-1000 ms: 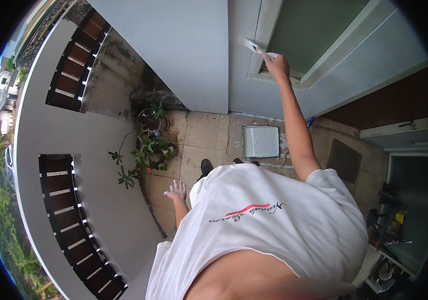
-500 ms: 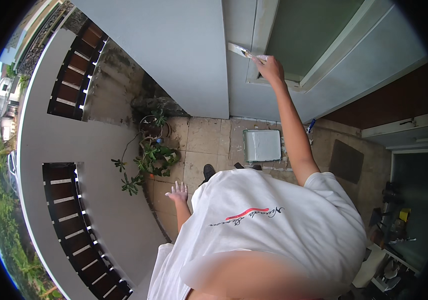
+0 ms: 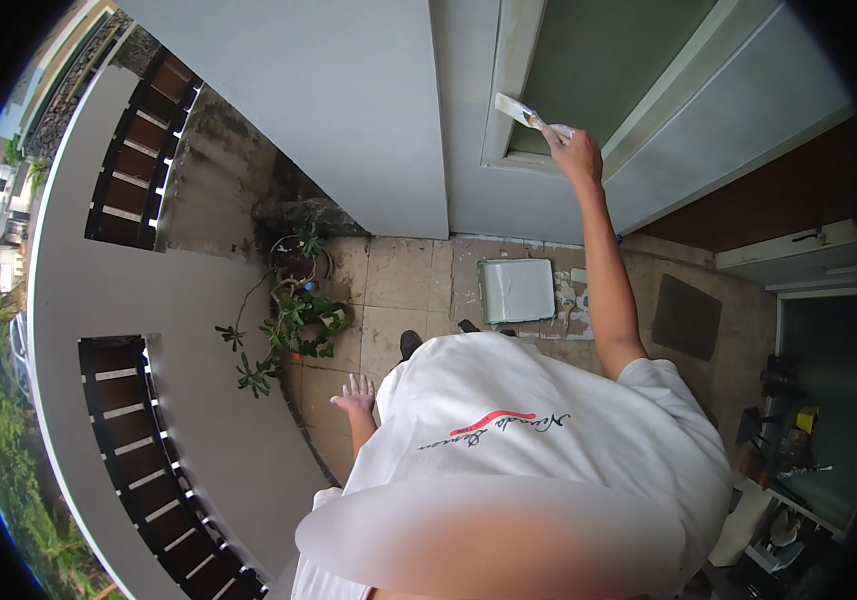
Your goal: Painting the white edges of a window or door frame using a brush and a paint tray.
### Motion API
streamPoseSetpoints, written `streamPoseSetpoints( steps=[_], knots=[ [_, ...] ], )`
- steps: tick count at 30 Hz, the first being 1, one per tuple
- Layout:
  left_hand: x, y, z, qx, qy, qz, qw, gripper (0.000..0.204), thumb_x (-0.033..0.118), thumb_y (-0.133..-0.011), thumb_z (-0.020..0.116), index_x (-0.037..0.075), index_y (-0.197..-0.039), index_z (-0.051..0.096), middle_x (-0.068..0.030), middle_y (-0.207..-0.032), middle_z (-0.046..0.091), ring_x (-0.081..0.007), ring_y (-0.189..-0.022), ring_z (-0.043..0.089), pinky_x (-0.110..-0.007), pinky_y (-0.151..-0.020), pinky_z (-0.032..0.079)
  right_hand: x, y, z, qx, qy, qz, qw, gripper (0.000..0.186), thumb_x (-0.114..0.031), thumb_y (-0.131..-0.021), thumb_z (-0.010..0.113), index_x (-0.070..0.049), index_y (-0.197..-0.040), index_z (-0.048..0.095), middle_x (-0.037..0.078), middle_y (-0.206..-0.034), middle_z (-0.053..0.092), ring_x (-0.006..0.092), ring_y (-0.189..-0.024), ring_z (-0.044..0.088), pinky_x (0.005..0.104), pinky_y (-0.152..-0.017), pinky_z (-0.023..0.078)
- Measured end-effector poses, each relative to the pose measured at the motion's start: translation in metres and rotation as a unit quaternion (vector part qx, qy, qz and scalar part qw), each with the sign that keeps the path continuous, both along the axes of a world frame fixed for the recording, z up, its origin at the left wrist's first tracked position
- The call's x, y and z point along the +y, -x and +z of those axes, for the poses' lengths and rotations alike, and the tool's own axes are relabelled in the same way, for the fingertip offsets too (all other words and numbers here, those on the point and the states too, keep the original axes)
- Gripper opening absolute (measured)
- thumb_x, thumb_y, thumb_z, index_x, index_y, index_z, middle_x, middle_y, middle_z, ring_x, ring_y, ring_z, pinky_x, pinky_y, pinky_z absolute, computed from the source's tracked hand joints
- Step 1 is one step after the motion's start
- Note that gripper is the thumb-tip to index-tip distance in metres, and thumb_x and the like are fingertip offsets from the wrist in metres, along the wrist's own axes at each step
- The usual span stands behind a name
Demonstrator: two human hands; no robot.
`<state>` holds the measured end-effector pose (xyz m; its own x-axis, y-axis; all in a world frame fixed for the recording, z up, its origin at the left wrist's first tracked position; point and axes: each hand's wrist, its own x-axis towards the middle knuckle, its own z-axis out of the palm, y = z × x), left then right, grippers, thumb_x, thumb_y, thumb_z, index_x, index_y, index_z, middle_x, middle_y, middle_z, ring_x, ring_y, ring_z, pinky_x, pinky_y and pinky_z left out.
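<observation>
My right hand (image 3: pixel 574 150) is closed round the handle of a paintbrush (image 3: pixel 519 110). White paint coats the bristles, which lie by the left side of the window frame (image 3: pixel 494 135), at its lower corner; whether they touch it I cannot tell. White smears mark the fingers of that hand. Down at my left side, my left hand (image 3: pixel 356 395) is empty, its paint-whitened fingers spread. On the floor between wall and feet sits a paint tray (image 3: pixel 517 290) holding white paint.
Potted plants (image 3: pixel 299 320) stand at the left beside the low wall (image 3: pixel 219 350) with dark slatted openings. A dark mat (image 3: pixel 687 317) lies on the tiles to the right. Near the tray are paint-spattered tiles (image 3: pixel 574 300). Assorted items (image 3: pixel 789 435) crowd the far right.
My right hand has moved right and slightly down with the paintbrush, from the wall strip left of the window onto the frame area. The left hand stays spread, a little lower.
</observation>
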<state>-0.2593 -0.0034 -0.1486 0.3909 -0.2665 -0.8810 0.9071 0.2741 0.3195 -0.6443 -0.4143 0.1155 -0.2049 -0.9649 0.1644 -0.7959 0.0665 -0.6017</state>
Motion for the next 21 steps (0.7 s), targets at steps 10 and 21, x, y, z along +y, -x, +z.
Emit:
streamPoseSetpoints(
  steps=[10, 21],
  knots=[
    [-0.038, -0.002, 0.011, -0.035, 0.034, -0.058, 0.997, 0.070, 0.065, -0.078, 0.011, 0.023, -0.133, 0.010, -0.0010, -0.132, 0.032, -0.0324, -0.118, 0.032, -0.047, -0.094, 0.026, -0.007, -0.058, 0.005, -0.015, 0.026, 0.049, 0.998, 0.031, -0.041, -0.076, 0.054, -0.016, -0.091, 0.063, 0.012, -0.077, 0.062, 0.0312, -0.072, 0.058, 0.0367, -0.062, 0.047],
    [0.006, 0.005, 0.001, -0.002, -0.003, -0.002, 1.000, 0.070, 0.066, -0.077, 0.010, 0.025, -0.133, 0.006, -0.0009, -0.133, 0.030, -0.0316, -0.120, 0.030, -0.047, -0.096, 0.023, 0.009, -0.025, -0.017, 0.016, 0.065, -0.010, 0.998, 0.029, -0.040, -0.077, 0.052, -0.018, -0.092, 0.063, 0.011, -0.079, 0.062, 0.0318, -0.072, 0.058, 0.0383, -0.060, 0.047]
  ],
)
